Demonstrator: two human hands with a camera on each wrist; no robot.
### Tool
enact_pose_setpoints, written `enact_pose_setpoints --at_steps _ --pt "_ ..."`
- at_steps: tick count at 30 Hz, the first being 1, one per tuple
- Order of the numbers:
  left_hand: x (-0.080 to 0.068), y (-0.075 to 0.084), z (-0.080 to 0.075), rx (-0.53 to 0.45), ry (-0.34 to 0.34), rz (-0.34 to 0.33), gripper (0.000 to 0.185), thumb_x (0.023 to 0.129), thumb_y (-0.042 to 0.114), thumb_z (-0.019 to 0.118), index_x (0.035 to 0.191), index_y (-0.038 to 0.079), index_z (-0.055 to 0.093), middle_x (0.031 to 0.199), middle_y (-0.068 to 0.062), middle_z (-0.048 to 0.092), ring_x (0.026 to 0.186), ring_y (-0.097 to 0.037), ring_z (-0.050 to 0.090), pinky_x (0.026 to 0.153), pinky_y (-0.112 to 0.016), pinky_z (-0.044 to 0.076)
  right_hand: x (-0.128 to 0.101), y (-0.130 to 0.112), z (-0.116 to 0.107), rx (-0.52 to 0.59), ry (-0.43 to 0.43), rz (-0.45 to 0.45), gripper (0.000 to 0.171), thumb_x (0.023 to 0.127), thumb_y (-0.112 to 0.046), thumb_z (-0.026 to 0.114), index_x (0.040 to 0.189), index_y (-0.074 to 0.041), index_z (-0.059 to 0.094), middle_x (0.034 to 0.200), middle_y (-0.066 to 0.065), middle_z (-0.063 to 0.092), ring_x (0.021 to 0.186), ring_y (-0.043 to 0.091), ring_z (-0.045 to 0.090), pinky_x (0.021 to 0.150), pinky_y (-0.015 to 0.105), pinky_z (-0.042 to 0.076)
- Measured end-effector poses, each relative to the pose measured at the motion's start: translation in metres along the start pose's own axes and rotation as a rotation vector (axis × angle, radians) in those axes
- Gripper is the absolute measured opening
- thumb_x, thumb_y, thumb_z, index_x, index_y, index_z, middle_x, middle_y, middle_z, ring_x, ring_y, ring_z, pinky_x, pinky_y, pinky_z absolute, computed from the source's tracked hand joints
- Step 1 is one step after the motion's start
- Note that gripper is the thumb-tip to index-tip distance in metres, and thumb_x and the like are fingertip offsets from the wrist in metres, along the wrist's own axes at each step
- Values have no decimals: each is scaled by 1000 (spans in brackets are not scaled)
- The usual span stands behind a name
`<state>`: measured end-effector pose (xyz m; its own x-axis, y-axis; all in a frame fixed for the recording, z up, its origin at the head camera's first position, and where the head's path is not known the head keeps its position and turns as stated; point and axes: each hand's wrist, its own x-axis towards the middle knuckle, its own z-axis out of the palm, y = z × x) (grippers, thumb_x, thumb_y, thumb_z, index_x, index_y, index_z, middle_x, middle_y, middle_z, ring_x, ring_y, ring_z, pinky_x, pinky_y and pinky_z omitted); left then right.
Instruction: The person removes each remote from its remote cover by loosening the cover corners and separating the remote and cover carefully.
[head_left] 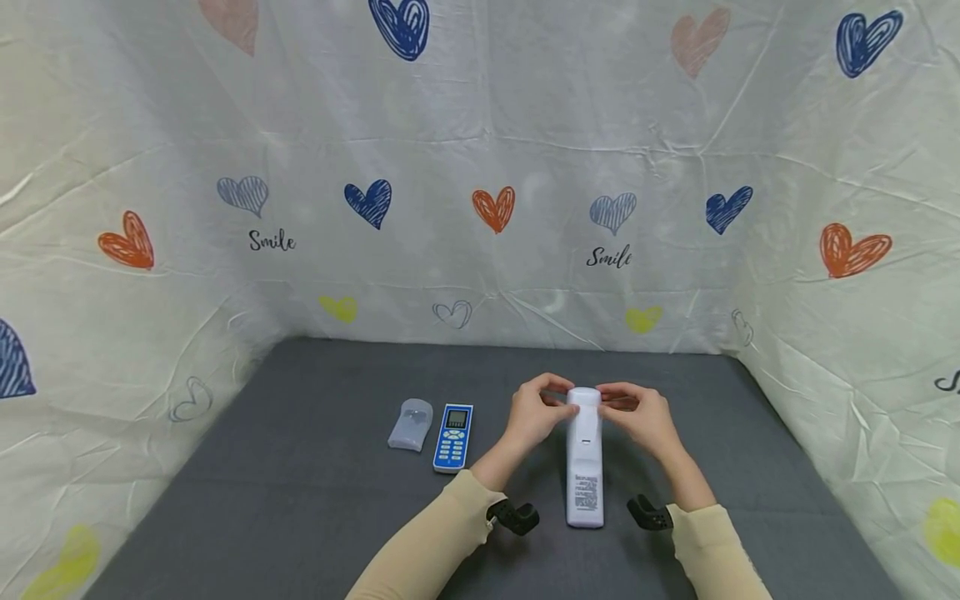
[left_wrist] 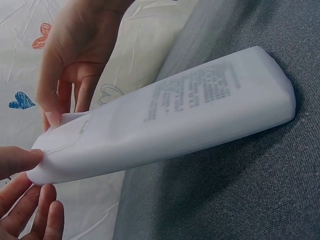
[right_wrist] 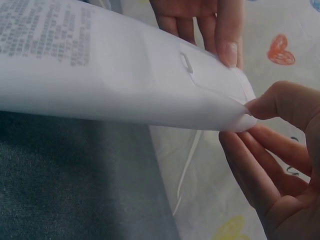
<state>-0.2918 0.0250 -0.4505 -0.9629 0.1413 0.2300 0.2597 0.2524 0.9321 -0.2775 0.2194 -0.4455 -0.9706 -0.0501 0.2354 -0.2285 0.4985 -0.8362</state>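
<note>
A long white remote control (head_left: 585, 467) lies back side up, its printed label toward the near end. That near end rests on the table, while the far end is tilted up between both hands. My left hand (head_left: 532, 408) pinches the left edge of the far end, thumb on top and fingers beneath. On the opposite edge my right hand (head_left: 637, 412) pinches in the same way. A battery cover (left_wrist: 65, 132) with a small slot sits in the back, between the two thumbs. The keypad side is hidden underneath.
Left of the hands, a blue remote control (head_left: 452, 439) with a small screen lies face up. Beside it is a translucent plastic piece (head_left: 411, 425). Dark grey cloth covers the table (head_left: 315, 500), and a white heart-printed curtain (head_left: 420, 275) surrounds its back and sides.
</note>
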Motion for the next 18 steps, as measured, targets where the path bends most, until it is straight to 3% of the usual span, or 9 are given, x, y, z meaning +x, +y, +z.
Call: enact_pose_setpoints --at_steps 18 --pt "-3 1 0 7 11 57 24 77 14 78 100 14 70 96 -7 71 80 -17 66 65 -26 54 -3 -1 -1 -2 -26 -87 34 79 -8 73 112 -6 64 106 14 68 94 27 68 77 32 57"
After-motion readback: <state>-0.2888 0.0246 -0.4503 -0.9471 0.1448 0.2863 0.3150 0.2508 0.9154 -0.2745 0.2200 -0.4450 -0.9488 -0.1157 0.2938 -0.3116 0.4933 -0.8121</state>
